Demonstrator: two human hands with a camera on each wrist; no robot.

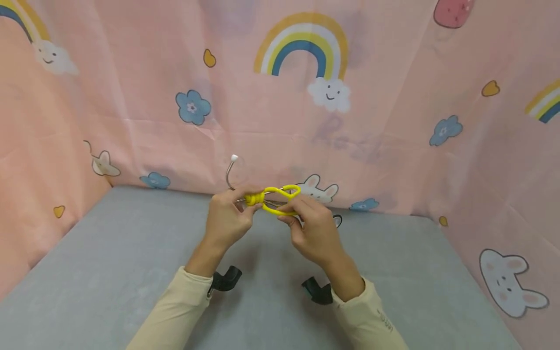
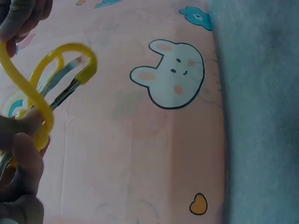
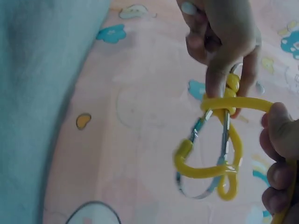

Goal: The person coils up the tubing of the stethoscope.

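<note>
A shiny metal hook with a white-capped tip (image 1: 235, 158) points up behind my left hand (image 1: 227, 216). Its other end bends round into a wide curve (image 3: 198, 196). Smooth yellow cord (image 1: 272, 210) is wound round the metal shank in tight coils (image 3: 232, 83) and crosses the curved end in loose loops. With thumb and fingers, my left hand pinches the shank at the coils. On the right, my right hand (image 1: 315, 226) pinches a length of the cord, which runs taut from the coils in the right wrist view. Both hands are raised in front of the backdrop.
A grey table surface (image 1: 144, 272) spreads below the hands. Pink printed cloth (image 1: 262, 146) with rainbows, rabbits and flowers hangs behind and at both sides. A black curved piece sits at each wrist, by the left cuff (image 1: 227, 279) and by the right cuff (image 1: 318, 291).
</note>
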